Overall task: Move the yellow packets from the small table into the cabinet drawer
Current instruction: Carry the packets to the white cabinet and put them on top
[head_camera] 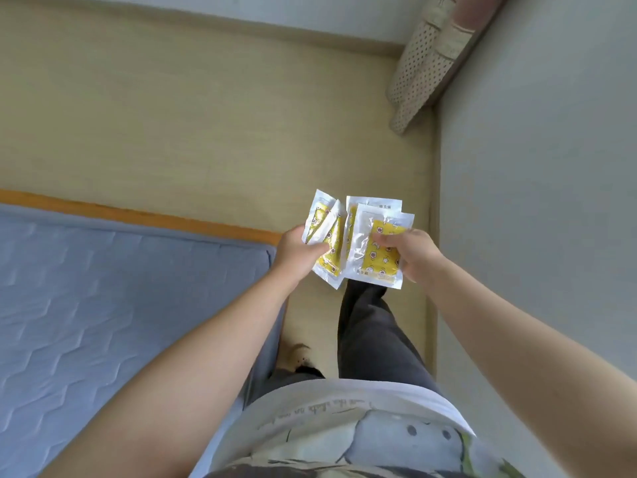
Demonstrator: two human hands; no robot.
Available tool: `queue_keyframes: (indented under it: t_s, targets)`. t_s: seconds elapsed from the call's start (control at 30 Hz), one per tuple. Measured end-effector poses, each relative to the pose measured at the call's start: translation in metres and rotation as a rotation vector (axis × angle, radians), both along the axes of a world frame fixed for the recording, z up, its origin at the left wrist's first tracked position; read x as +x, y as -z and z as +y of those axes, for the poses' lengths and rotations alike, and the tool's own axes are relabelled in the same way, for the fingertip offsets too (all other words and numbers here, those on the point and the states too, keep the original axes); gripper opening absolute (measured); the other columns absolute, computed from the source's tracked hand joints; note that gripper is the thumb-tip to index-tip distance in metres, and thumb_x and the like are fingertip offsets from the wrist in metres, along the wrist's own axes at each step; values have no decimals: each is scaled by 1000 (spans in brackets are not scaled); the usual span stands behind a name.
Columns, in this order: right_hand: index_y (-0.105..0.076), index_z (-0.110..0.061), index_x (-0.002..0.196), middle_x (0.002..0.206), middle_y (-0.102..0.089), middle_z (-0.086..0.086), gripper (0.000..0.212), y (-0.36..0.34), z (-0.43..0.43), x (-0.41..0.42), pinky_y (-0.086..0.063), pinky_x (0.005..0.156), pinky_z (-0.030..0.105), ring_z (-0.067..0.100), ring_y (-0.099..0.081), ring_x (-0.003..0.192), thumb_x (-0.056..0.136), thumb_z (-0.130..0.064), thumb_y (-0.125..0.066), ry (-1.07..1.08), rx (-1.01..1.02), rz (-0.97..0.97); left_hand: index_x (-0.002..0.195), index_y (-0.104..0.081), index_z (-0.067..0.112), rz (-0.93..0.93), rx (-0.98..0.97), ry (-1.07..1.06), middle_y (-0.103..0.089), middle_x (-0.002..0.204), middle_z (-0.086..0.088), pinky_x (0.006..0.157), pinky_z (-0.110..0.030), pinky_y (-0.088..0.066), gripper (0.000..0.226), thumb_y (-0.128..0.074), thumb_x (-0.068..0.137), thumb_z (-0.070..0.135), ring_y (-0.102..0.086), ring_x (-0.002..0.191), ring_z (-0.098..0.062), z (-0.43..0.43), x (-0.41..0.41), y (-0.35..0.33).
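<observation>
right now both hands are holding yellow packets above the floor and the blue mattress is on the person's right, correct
Not quite. The head view shows the blue mattress on the person's left, not the right. The rest holds: the left hand and the right hand both hold yellow packets above the floor.

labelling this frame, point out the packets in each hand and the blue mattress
left-hand packets (pixel 334 238), head view, yellow printed face
right-hand packets (pixel 382 259), head view, yellow printed face
blue mattress (pixel 103 305), head view, quilted top

the yellow packets (pixel 375 261) overlap, so their count is unclear; their small print is unreadable.
</observation>
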State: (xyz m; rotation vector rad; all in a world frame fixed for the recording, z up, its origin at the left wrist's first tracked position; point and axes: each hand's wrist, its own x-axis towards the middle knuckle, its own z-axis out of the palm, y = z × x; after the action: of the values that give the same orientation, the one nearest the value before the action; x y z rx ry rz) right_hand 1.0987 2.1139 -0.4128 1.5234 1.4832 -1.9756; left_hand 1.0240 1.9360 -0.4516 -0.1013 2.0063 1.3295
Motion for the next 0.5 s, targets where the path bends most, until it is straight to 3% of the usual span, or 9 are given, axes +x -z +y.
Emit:
queue_keyframes:
  t_s: [0.1,0.23,0.3,0.37,0.5]
  targets:
    - [-66,-7,91,90,-72,11,21,4,37,-58,-59,71,41,29,-71,80,73,-5,-79,-60,96,2,85,-65,12,30,-50,-25,-64,79,-1,62,-25,-44,10,-65,77,5,-58,69,-18,35,-51,8]
    - [-66,-5,86,94,-70,14,18,12,103,-168,-57,81,43,30,-69,85,73,-8,-79,-192,253,-15,84,-64,15,46,-116,-126,-64,76,3,60,-24,-45,17,-57,76,2,-60,70,-19,97,-145,15]
    - [-64,-5,80,80,-67,9,15,11,130,-225,-57,69,34,24,-63,72,75,-10,-78,-332,356,-32,85,-63,14,54,-139,-166,-62,76,4,57,-23,-44,19,-53,76,1,-59,69,-17,120,-190,6]
    - [-53,-10,62,60,-53,1,26,8,145,-277,-43,49,24,16,-50,55,78,-12,-73,-529,459,-37,86,-62,11,42,-127,-229,-62,76,4,56,-22,-45,18,-51,76,2,-58,67,-15,135,-228,0]
    - [-40,-17,58,53,-45,-4,37,5,144,-366,-32,42,23,13,-45,49,83,-22,-67,-889,636,-47,87,-59,4,-4,-178,-394,-57,75,1,56,-20,-42,13,-52,76,5,-53,64,-14,135,-287,-4]
